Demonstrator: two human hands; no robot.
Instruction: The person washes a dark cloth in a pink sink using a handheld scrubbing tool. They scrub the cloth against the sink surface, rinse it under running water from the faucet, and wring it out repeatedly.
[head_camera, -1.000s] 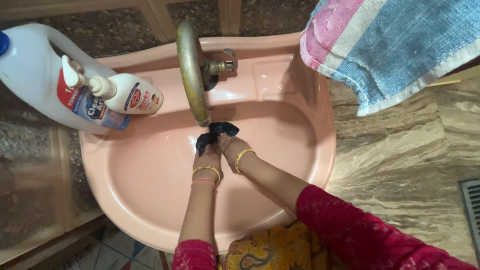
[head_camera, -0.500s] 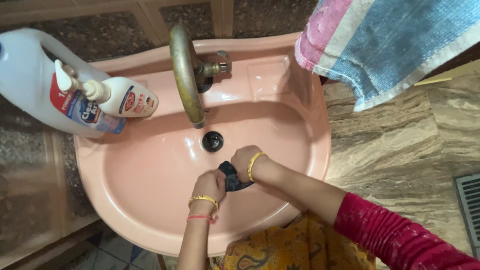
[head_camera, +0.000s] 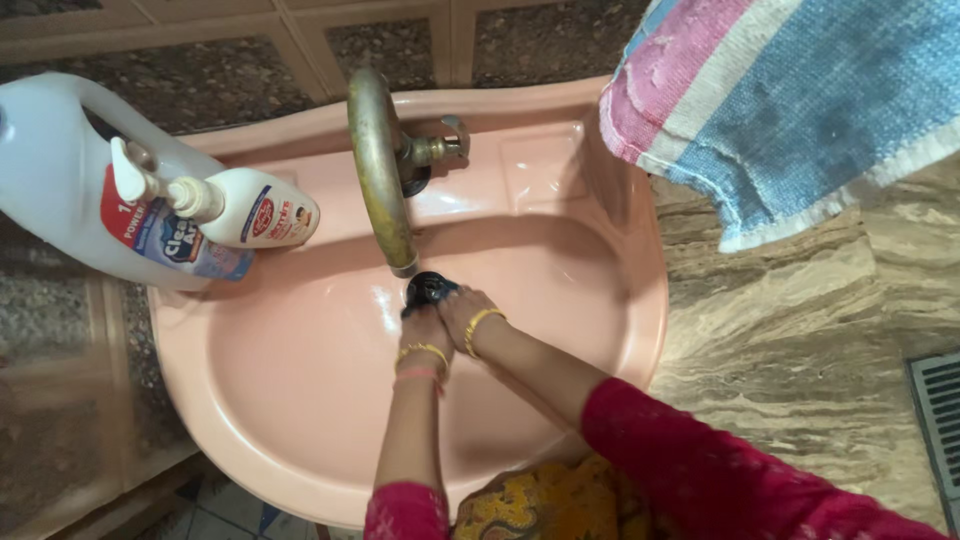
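Observation:
Both my hands meet under the spout of a brass tap (head_camera: 380, 165) in a pink washbasin (head_camera: 300, 400). My left hand (head_camera: 425, 325) and my right hand (head_camera: 462, 305) together grip a small dark wet cloth (head_camera: 428, 289), pressed close to the spout's tip. The cloth covers the drain, which is hidden. Gold bangles ring both wrists, and the sleeves are dark pink.
A small white pump bottle (head_camera: 250, 208) stands on the basin's left rim, beside a large white jug (head_camera: 70, 190). A striped pink, blue and white towel (head_camera: 800, 100) hangs at the upper right. Marbled stone floor (head_camera: 800, 330) lies to the right, with a floor grate (head_camera: 940, 420).
Both hands moved from the basin's near part back up under the spout with the dark cloth. The drain, visible half a second ago, is now covered.

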